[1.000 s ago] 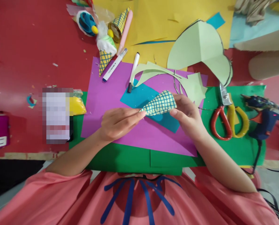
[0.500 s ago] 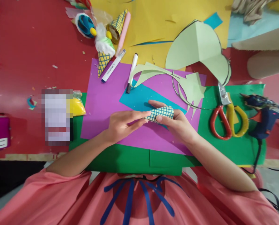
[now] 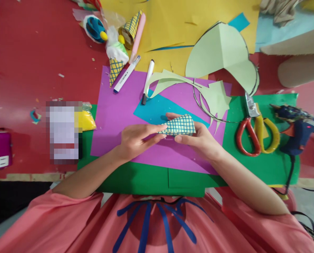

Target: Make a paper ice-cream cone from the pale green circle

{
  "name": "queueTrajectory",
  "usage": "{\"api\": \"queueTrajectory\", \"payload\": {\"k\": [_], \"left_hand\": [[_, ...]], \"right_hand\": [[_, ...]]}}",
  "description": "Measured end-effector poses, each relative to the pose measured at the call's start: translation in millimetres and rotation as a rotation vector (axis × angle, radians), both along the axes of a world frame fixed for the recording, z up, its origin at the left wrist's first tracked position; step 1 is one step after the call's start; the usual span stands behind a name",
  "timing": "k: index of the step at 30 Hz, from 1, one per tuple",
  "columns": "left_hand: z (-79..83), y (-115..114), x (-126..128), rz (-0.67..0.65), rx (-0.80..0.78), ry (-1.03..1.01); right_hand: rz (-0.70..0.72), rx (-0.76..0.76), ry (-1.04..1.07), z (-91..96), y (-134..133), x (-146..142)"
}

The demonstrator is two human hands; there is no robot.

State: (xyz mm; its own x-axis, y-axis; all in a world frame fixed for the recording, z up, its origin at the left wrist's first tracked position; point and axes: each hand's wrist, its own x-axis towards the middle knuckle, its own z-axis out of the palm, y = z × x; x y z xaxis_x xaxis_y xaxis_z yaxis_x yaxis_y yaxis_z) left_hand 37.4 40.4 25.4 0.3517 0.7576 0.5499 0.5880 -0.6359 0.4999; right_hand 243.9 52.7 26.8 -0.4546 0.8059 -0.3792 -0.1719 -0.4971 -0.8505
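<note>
A pale green paper cone with a blue grid pattern (image 3: 180, 125) is held over the purple sheet (image 3: 120, 109) and the teal paper piece (image 3: 154, 109). My left hand (image 3: 137, 140) pinches the cone's narrow tip with its fingertips. My right hand (image 3: 199, 138) is wrapped round the cone's wide end, thumb under and fingers behind it. Both hands are closed on the cone, which lies roughly level, tip to the left.
Red and yellow scissors (image 3: 257, 135) and a blue glue gun (image 3: 296, 126) lie right on the green sheet (image 3: 252, 168). Two markers (image 3: 148, 80), finished paper cones (image 3: 116, 65), pale green cut-outs (image 3: 222, 52) and yellow paper (image 3: 178, 24) lie beyond.
The cone came down and left from its raised, tilted position, and my right hand closed round its wide end. Since half a second ago it has only turned slightly.
</note>
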Motion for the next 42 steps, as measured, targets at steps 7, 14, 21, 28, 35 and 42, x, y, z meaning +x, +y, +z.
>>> {"api": "queueTrajectory", "payload": {"k": [7,14,21,28,35,42], "left_hand": [[-3.7,0.0,1.2,-0.069,-0.001,-0.006],[-12.3,0.0,3.7,-0.149,-0.150,-0.045],[-13.3,-1.2,3.6,-0.142,-0.166,-0.044],[-14.6,-2.0,3.7,-0.147,-0.150,-0.042],[-13.4,-2.2,5.6,-0.157,-0.160,-0.032],[-12.4,-2.3,8.0,-0.161,-0.154,-0.005]], "right_hand": [[-0.034,0.039,-0.044,-5.6,-3.3,-3.9],[0.004,0.094,-0.052,-7.6,-3.2,-4.0],[0.037,0.106,-0.039,-7.7,-3.4,-3.7],[-0.025,0.053,-0.036,-6.5,-5.9,-7.9],[-0.062,0.025,-0.042,-7.2,-5.8,-10.1],[-0.127,0.021,-0.083,-11.1,-7.0,-9.9]]}}
